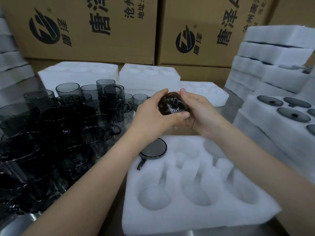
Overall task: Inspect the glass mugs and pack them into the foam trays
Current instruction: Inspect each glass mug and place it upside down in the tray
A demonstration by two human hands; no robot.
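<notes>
A dark smoked-glass mug (173,103) is held up in front of the person, seen above the far side of the near foam tray (170,218), between both hands and clear of the table. The left hand (151,114) grips it from the left, fingers curled over its far side and the thumb laid across its near side. The right hand (202,109) cups it from the right, fingers bent round the top and the palm turned toward the glass. The mug lies tilted in the grip, and which end faces the camera cannot be told through the dark, glinting glass. Below the wrists, the near foam tray is white with 6 round pockets in 2 rows of 3. Its far-left pocket holds 1 packed mug (153,149), showing a round dark face with its handle pointing toward the near left, and the other 5 pockets show only white foam. To the left stands a crowded cluster of mugs (68,123) of the same dark glass, some upright, some stacked or leaning. Behind the hands, 3 more white foam trays (150,74) lie flat on the steel table (236,106). On the right a filled tray (252,109) shows round dark glass faces in its pockets, with a tall stack of foam trays (272,53) behind it. 2 printed cardboard boxes (85,31) form the backdrop
</notes>
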